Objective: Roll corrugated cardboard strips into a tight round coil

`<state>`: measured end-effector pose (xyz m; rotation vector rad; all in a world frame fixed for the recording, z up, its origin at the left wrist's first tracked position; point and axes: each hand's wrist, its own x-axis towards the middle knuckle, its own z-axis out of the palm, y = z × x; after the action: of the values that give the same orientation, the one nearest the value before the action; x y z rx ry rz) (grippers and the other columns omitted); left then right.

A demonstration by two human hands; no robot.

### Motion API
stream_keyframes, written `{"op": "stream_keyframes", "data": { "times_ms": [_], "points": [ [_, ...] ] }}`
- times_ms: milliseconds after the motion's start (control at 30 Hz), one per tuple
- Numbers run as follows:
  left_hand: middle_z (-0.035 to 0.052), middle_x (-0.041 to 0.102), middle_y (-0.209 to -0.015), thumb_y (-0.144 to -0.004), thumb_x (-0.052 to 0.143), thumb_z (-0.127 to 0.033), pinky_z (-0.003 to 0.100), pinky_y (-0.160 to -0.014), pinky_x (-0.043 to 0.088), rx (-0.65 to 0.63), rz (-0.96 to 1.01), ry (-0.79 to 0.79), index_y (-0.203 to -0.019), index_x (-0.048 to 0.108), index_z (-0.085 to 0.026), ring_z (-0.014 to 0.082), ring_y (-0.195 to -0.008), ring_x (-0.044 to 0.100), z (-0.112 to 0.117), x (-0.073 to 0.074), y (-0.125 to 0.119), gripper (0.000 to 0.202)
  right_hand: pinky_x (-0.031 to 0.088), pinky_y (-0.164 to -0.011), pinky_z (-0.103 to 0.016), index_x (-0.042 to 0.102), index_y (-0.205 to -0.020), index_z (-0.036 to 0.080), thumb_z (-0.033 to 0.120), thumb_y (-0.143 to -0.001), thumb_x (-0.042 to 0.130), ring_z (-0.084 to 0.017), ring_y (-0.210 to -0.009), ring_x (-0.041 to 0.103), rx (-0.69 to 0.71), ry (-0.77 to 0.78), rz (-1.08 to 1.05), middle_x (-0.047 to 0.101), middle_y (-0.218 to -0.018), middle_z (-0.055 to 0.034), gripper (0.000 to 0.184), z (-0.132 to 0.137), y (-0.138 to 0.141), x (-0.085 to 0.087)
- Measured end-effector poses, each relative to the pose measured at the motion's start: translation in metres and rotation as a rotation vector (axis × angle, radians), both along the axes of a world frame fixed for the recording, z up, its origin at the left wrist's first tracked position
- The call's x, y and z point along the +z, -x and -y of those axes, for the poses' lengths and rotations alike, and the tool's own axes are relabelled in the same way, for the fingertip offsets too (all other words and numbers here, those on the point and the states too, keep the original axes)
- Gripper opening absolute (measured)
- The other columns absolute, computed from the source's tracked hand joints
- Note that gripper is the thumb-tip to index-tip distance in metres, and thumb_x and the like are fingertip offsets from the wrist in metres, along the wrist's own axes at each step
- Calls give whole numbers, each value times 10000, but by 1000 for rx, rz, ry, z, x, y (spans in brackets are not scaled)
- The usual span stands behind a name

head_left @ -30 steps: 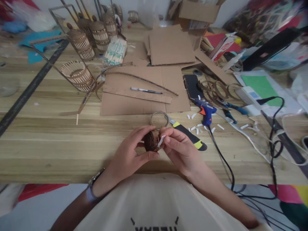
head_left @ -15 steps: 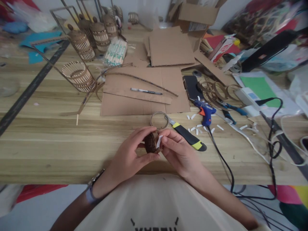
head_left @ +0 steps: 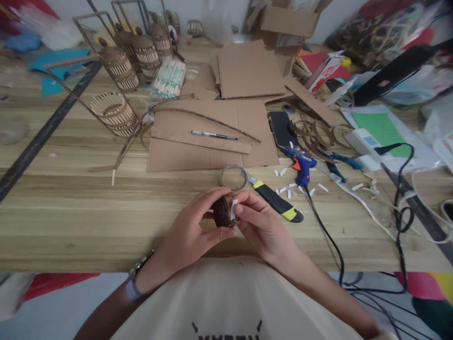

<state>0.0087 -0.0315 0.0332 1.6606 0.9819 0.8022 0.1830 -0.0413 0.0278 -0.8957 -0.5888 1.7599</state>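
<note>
Close to the table's front edge, my left hand (head_left: 191, 228) grips a small dark brown round piece (head_left: 221, 211) that looks like coiled cardboard, thumb below and fingers above. Pinched in my right hand (head_left: 260, 222) is a small white strip (head_left: 233, 209), held against the open side of the brown piece. My right fingertips hide part of both. Just beyond my fingers lies a ring (head_left: 234, 178), and beside it a utility knife (head_left: 278, 202) with a black and yellow handle. A blue glue gun (head_left: 301, 166) rests to the right among several loose white strips (head_left: 283, 172).
Flat cardboard (head_left: 212, 158) carries a pen (head_left: 214, 135). A slatted basket (head_left: 115, 113) and several lidded ones (head_left: 146, 54) stand at left. A phone (head_left: 281, 127), cardboard rings (head_left: 322, 133) and pliers (head_left: 345, 160) lie right. The glue gun's black cable (head_left: 323, 231) runs over the front edge.
The brown piece has turned slightly in my left hand, and the white strip now stands more upright against it. Both hands stay in nearly the same place.
</note>
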Motion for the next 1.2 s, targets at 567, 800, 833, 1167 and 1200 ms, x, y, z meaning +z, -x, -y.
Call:
{"op": "stream_keyframes", "data": {
  "times_ms": [567, 800, 833, 1167, 1200],
  "points": [
    [73, 643, -1333, -884, 758, -379, 410, -1012, 555, -41, -18, -72, -1340, 541, -285, 252, -1169, 653, 4, 1, 1, 514, 503, -798, -331, 731, -940, 308, 437, -829, 797, -235, -1150, 542, 27, -623, 678, 609, -1152, -64, 182, -10, -23, -16],
    [67, 662, -1314, -869, 769, -405, 428, -1025, 543, -14, -80, -135, -1351, 537, -305, 251, -1138, 662, 7, -2, 2, 544, 517, -828, -370, 565, -1350, 387, 384, -782, 854, -162, -844, 609, 32, -647, 766, 608, -1204, -36, 637, -9, -29, -5],
    [68, 669, -1295, -865, 770, -417, 430, -1018, 547, -2, -87, -115, -1347, 541, -298, 251, -1124, 668, 7, -3, 2, 547, 514, -820, -364, 645, -1240, 369, 345, -804, 839, -167, -846, 605, -24, -694, 797, 630, -1098, -19, 478, -8, -28, -3],
    [94, 678, -1299, -874, 754, -434, 447, -1008, 560, 26, -124, -153, -1392, 530, -266, 268, -1133, 678, 7, -3, 2, 589, 568, -729, -311, 769, -991, 261, 196, -858, 775, -163, -816, 675, -148, -961, 1080, 709, -910, -25, 148, 1, -20, 9],
    [94, 675, -1307, -874, 754, -433, 443, -1001, 566, 29, -120, -154, -1393, 530, -267, 266, -1131, 681, 8, -4, 2, 590, 572, -736, -317, 767, -1000, 261, 215, -863, 774, -167, -819, 682, -140, -966, 1088, 717, -916, -29, 145, 1, -20, 8]
  ]
}}
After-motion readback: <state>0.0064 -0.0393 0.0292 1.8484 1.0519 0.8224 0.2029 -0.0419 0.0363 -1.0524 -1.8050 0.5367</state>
